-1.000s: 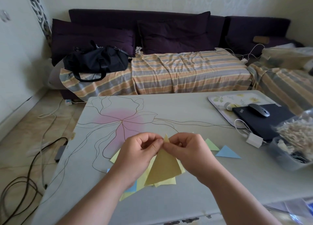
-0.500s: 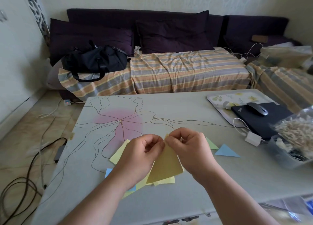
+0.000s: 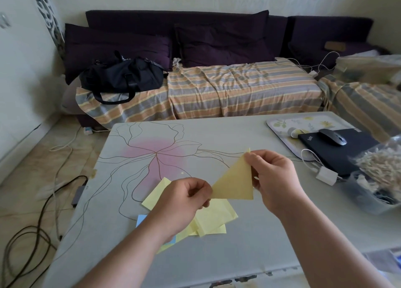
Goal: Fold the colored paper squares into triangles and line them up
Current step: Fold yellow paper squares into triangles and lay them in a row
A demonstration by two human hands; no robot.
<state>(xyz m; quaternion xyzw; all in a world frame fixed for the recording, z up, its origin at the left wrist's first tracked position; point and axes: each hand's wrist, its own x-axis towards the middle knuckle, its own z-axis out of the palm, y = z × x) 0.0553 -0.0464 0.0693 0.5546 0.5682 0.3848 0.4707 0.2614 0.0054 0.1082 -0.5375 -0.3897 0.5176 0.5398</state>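
Triangle between pinching hands

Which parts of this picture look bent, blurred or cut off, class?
Head view: wide-angle lens bows the table edge and wall; the bag of sticks at the right border is soft and cut off; the yellow triangle is fairly sharp.
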